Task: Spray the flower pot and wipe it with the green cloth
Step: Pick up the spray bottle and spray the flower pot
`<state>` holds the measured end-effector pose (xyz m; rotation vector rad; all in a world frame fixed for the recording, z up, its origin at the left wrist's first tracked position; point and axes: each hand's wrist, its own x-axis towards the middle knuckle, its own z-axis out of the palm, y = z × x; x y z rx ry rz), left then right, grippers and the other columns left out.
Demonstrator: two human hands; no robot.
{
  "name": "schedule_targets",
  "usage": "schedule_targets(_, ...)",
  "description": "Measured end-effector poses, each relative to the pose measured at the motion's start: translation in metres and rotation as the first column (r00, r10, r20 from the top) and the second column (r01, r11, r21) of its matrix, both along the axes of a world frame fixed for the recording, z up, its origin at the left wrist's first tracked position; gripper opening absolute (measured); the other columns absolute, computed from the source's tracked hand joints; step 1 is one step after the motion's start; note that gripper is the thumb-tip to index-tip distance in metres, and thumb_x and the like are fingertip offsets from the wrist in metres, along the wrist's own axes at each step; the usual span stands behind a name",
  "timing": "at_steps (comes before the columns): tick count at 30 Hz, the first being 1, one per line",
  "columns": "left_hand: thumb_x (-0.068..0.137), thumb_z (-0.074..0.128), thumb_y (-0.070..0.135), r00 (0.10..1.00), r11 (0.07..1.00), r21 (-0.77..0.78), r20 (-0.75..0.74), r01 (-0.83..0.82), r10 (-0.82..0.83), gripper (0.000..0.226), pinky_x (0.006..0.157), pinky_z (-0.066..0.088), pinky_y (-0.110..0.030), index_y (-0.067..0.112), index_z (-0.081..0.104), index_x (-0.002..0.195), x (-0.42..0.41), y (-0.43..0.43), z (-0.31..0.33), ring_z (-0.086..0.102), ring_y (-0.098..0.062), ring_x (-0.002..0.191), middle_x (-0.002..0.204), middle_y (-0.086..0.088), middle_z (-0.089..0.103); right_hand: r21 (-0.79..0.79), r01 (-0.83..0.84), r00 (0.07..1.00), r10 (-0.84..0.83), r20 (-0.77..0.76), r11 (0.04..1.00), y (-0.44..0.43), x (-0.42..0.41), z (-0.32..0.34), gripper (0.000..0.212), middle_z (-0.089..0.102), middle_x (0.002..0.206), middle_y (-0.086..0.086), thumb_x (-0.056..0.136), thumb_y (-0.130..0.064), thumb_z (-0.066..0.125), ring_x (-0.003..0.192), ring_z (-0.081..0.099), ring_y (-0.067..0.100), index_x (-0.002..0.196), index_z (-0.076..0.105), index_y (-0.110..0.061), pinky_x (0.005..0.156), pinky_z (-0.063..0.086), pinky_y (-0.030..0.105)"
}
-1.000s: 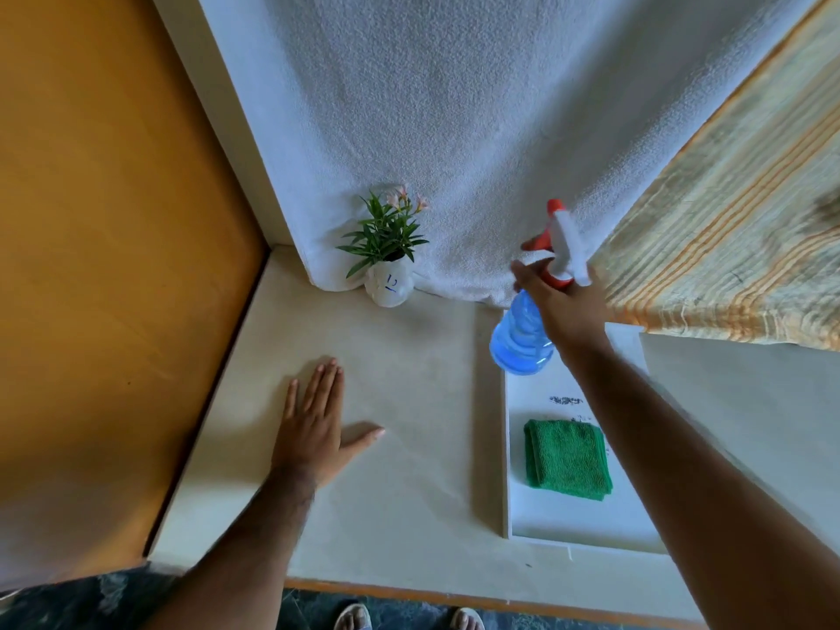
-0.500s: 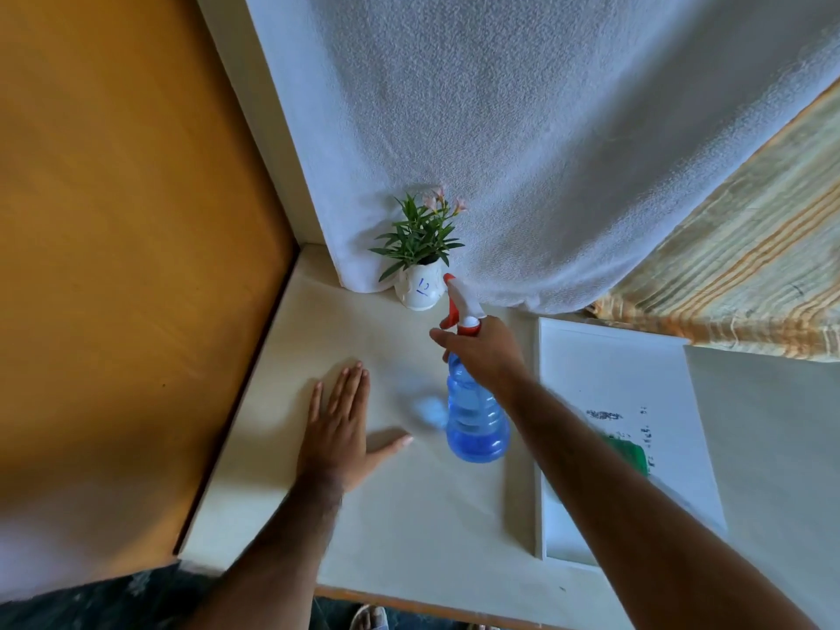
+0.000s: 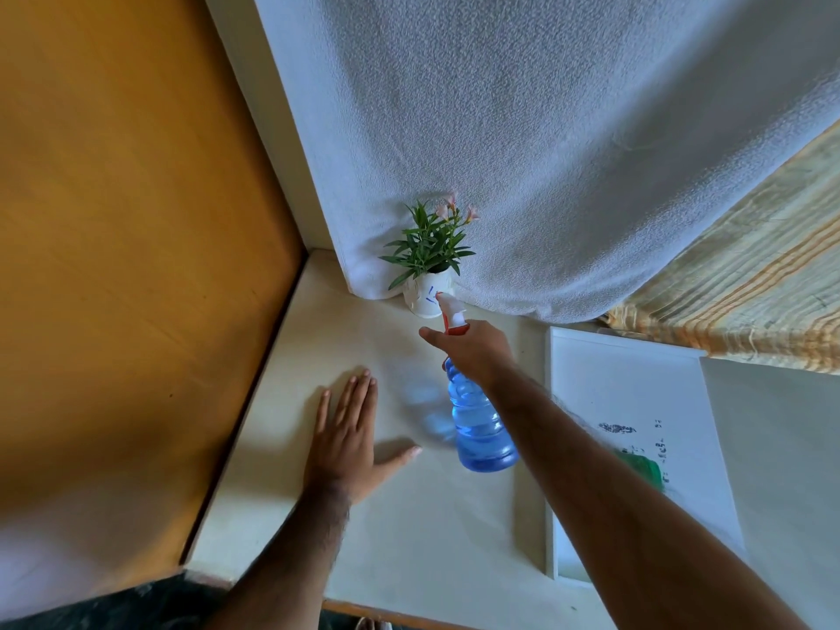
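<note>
- We hold the spray bottle (image 3: 481, 425) in our right hand (image 3: 477, 352), fingers (image 3: 432, 335) clamped round its neck just under the red-and-white trigger head (image 3: 452, 313). Whether a finger sits on the trigger itself we cannot tell, as the hand hides it.
- Our left hand (image 3: 347, 436) lies flat on the counter (image 3: 409, 538), fingers spread and holding nothing, near the bottle but clear of it.
- The flower pot (image 3: 425, 300), white with blue marks, stands upright at the back of the counter against the hanging white towel (image 3: 522, 152), its green plant (image 3: 429, 245) rising straight above.
- The bottle's long axis runs from its blue base near us up and away to the nozzle, tilted forward. The nozzle points at the pot's front wall and seems very close to it, perhaps nearly touching.
- To spray well, we judge it best to hold the nozzle a little off the pot so the mist spreads across the wall rather than pooling in one spot, and to aim below the rim, sparing the leaves and the towel behind.
- A short, steady squeeze should do; the pot looks light, so we would avoid nudging it.
- The green cloth (image 3: 643, 466) lies on the white board (image 3: 636, 393) to our right, mostly hidden behind our forearm, waiting for the wiping.
</note>
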<state>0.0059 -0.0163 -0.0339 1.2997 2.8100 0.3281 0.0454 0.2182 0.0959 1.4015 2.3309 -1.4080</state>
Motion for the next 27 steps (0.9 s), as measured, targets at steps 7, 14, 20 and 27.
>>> schedule_targets(7, 0.081, 0.033, 0.095, 1.000, 1.000, 0.002, 0.005, -0.005, 0.005, 0.120, 0.125, 0.024, -0.061, 0.007, 0.029, 0.162, -0.001, 0.000, 0.001, 0.028, -0.022, 0.157, 0.172, -0.007, 0.026, 0.055, 0.008, 0.999, -0.010, 0.032, 0.998, 0.003, -0.002, -0.005, 0.046, 0.070, 0.051, -0.010, 0.078, -0.065, 0.071, 0.071, 0.071, 0.011, 0.075, 0.070, -0.019, 0.077, 0.056, 0.027)
schedule_targets(14, 0.081, 0.033, 0.095, 1.000, 1.000, 0.010, -0.005, -0.003, 0.003, 0.120, 0.125, 0.024, -0.060, 0.006, 0.030, 0.162, -0.001, 0.001, 0.001, 0.030, -0.023, 0.156, 0.171, -0.008, 0.029, 0.064, 0.032, 0.999, -0.030, -0.030, 0.997, 0.003, 0.001, -0.008, 0.045, 0.076, 0.067, -0.001, 0.073, -0.064, 0.076, 0.078, 0.074, 0.017, 0.080, 0.071, -0.020, 0.084, 0.059, 0.033)
schedule_targets(20, 0.081, 0.033, 0.095, 1.000, 1.000, 0.003, 0.005, -0.005, 0.005, 0.120, 0.127, 0.019, -0.058, 0.007, 0.027, 0.163, 0.000, 0.000, 0.000, 0.027, -0.022, 0.158, 0.172, -0.007, 0.027, 0.057, 0.051, 0.998, -0.050, -0.032, 0.997, 0.000, 0.002, -0.005, 0.041, 0.075, 0.063, -0.003, 0.072, -0.061, 0.077, 0.074, 0.073, 0.013, 0.075, 0.069, -0.021, 0.079, 0.058, 0.030)
schedule_targets(27, 0.079, 0.044, 0.092, 1.000, 1.000, 0.007, 0.009, -0.008, 0.008, 0.120, 0.128, 0.018, -0.056, 0.007, 0.030, 0.162, 0.000, 0.000, 0.000, 0.029, -0.022, 0.157, 0.172, -0.007, 0.029, 0.093, 0.060, 0.998, -0.060, -0.008, 0.994, -0.002, 0.003, 0.002, 0.037, 0.068, 0.055, -0.008, 0.079, -0.055, 0.077, 0.067, 0.065, 0.006, 0.072, 0.064, -0.022, 0.070, 0.050, 0.027)
